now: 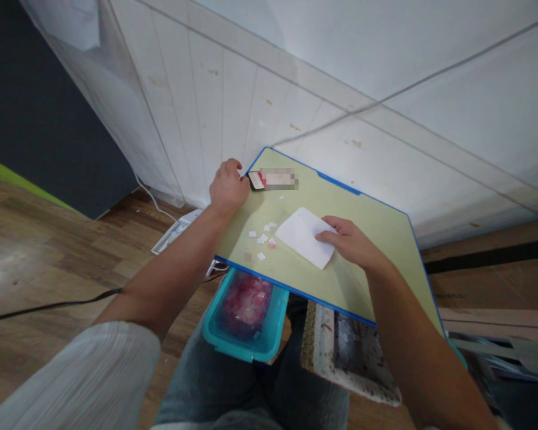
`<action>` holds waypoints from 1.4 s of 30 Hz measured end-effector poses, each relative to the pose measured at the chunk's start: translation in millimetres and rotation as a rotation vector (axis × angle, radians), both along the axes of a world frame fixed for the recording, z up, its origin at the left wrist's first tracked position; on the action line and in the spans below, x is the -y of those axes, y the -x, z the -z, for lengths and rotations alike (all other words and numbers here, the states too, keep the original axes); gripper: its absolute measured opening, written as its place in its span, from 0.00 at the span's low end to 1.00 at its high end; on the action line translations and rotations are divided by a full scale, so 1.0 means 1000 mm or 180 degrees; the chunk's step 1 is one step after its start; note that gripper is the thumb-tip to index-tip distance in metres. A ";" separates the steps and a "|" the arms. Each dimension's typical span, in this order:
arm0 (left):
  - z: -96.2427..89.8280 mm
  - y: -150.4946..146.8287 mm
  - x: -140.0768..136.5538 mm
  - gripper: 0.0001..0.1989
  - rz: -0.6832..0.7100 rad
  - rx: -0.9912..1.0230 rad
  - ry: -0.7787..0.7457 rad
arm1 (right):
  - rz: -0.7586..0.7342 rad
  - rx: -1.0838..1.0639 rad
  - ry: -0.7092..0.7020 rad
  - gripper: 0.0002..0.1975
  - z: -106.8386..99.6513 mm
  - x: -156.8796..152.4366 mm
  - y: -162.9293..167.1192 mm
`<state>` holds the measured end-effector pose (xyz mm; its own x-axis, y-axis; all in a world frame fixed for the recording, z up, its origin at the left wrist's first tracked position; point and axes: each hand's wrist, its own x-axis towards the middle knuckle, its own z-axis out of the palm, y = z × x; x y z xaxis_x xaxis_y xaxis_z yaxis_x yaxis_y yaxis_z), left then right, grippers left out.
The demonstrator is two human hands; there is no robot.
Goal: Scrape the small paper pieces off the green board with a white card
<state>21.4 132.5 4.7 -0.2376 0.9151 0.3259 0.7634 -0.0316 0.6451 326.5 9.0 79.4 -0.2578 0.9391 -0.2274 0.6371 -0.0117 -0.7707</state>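
Note:
A white sheet of paper (302,234) is pinched at its right corner between the thumb and fingers of my right hand (345,239), over a pale yellow folding table (376,239) with a blue edge. Beside the table's far left corner is my left hand (229,185), its fingers loosely bent and apart. The thumb comes up against the end of a dark flat object like a phone (256,181), whose face is partly blurred out; whether they touch I cannot tell. Several small white paper pieces (262,238) lie scattered left of the sheet.
Below the table's front edge, a teal plastic tub (244,349) with pinkish contents rests near my lap. A patterned fabric-lined basket (320,352) stands to its right. A white panelled wall (233,89) rises behind the table. A black cable (49,307) crosses at left.

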 end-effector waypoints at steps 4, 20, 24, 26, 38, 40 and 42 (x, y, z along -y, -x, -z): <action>0.000 0.000 0.000 0.14 -0.0002 -0.0003 -0.0006 | -0.0143 0.0221 0.0023 0.10 -0.002 0.021 -0.003; 0.001 -0.001 0.000 0.14 -0.0011 -0.0055 -0.0027 | -0.0327 0.0324 -0.0106 0.08 -0.008 0.036 0.001; 0.003 0.000 -0.002 0.14 -0.0007 -0.0015 -0.0043 | -0.0329 0.0410 -0.0255 0.08 -0.006 0.043 0.002; 0.004 0.000 -0.002 0.14 -0.0004 -0.0017 -0.0055 | -0.0485 0.0299 -0.0006 0.08 -0.006 0.047 0.003; 0.001 -0.001 0.000 0.15 0.0003 0.0004 -0.0048 | -0.0347 0.0072 0.0201 0.08 0.000 0.068 0.008; -0.001 -0.001 0.001 0.15 -0.0024 -0.0008 -0.0020 | -0.0011 0.0117 0.0025 0.09 0.003 0.068 0.002; -0.002 -0.001 0.002 0.16 -0.0019 0.0003 0.0004 | 0.0215 0.0223 -0.0093 0.09 0.006 0.069 -0.002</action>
